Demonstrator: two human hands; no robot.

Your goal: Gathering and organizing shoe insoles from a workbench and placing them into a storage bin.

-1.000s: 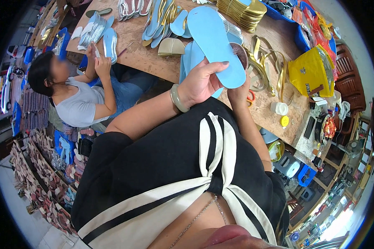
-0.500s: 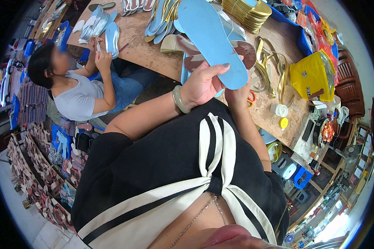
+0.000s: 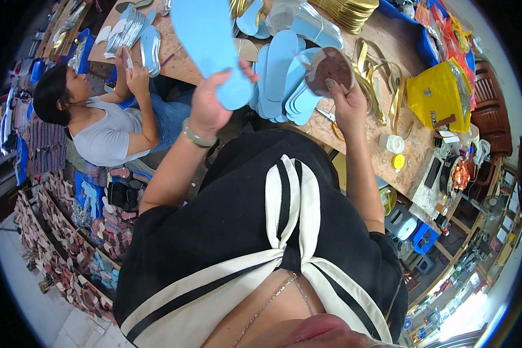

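My left hand (image 3: pixel 211 104) is closed round the narrow end of a large light-blue insole (image 3: pixel 206 43), which stands up and leans to the left. Its thumb lies on the near face. In my right hand (image 3: pixel 350 107) is a brown oval pad (image 3: pixel 332 71) with a pale rim, gripped at its lower right edge, thumb on the brown face. Between the two hands, a pile of smaller light-blue insoles (image 3: pixel 279 72) lies fanned on the table (image 3: pixel 362 152). Orange-handled scissors (image 3: pixel 334 126) rest below my right hand.
Gold straps (image 3: pixel 395 95) lie right of my right hand, near a white jar (image 3: pixel 392 142), a yellow lid (image 3: pixel 398 161) and a yellow bag (image 3: pixel 438 95). Gold pieces (image 3: pixel 348 14) are stacked at the back. At left sits another person (image 3: pixel 107 130), both hands on a small object.
My hands have moved apart. The left has carried the blue insole leftward; the right now shows with the brown pad, which was partly behind that insole. The insole pile and scissors are uncovered.
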